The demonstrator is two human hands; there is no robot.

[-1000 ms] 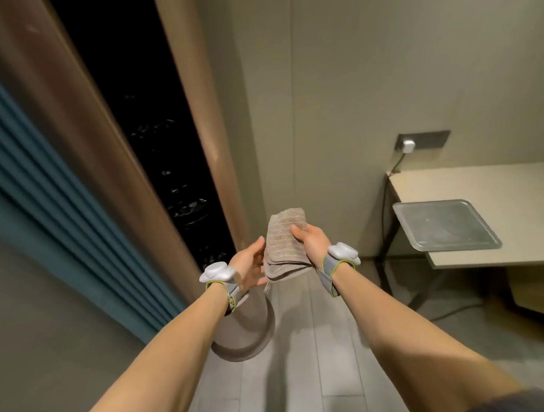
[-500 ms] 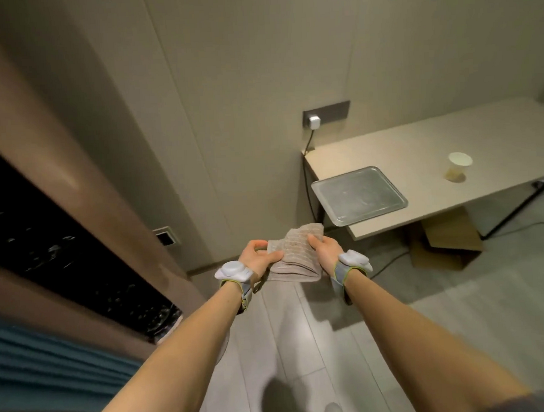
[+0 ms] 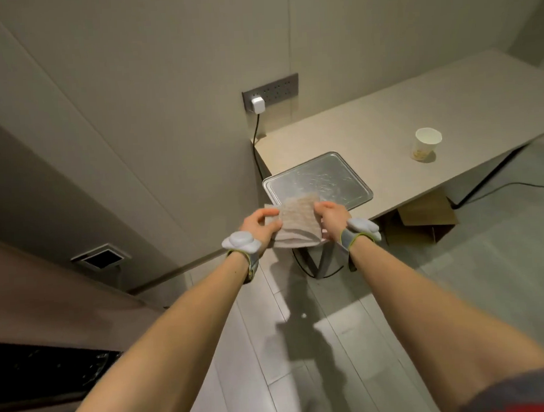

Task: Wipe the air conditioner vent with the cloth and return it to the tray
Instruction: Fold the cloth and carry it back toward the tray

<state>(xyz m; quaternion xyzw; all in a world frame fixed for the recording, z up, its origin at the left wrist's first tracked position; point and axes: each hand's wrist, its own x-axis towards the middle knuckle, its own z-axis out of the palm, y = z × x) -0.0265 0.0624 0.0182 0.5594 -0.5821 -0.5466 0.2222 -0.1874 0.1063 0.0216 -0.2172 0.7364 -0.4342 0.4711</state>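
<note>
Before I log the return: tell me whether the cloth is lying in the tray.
No, both hands hold the cloth up.

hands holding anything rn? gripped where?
Folded beige ribbed cloth: left hand pinches its left edge, right hand its right edge.

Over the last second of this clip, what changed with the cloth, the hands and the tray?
The view swung away from the dark window and blue curtain toward the table. The cloth, carried between the left hand and right hand, came forward until its far edge overlaps the near edge of the tray in the picture. Unchanged: both hands grip the cloth, the tray is empty, the paper cup stands on the table.
</note>
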